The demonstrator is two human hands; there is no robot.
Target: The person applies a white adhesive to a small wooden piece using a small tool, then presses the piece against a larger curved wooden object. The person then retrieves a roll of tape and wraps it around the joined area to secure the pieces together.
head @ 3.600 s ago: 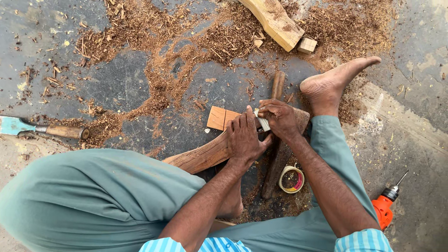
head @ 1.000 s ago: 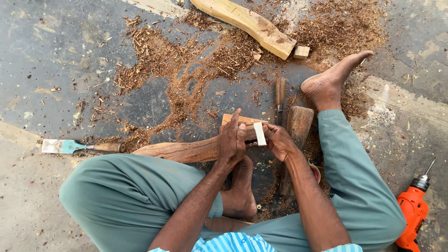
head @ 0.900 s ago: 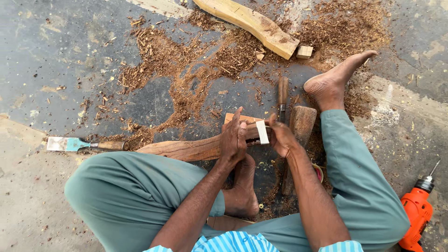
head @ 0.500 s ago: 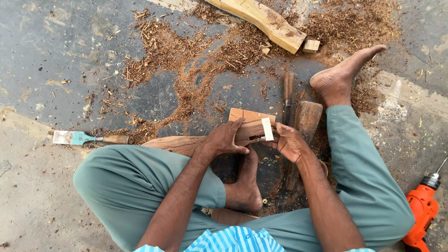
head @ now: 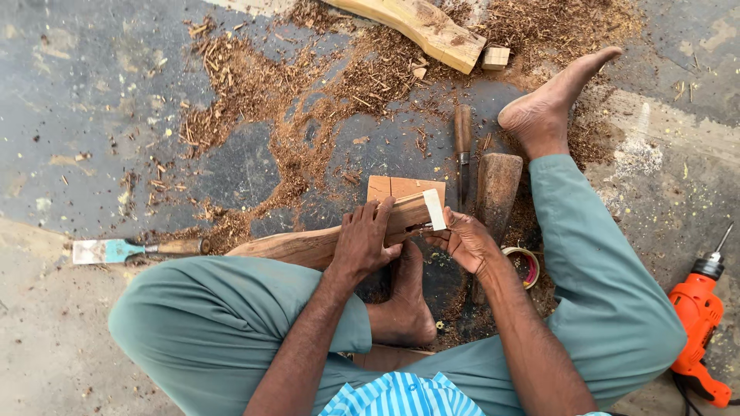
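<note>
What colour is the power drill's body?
Orange, with a black chuck: the power drill lies at the head view's right edge.

No packages, labels, signs or screens show anywhere on the workshop floor.

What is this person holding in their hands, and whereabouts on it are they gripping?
A long carved wooden piece: the left hand presses on top near its pale squared end, the right hand cups beside that end.
</note>
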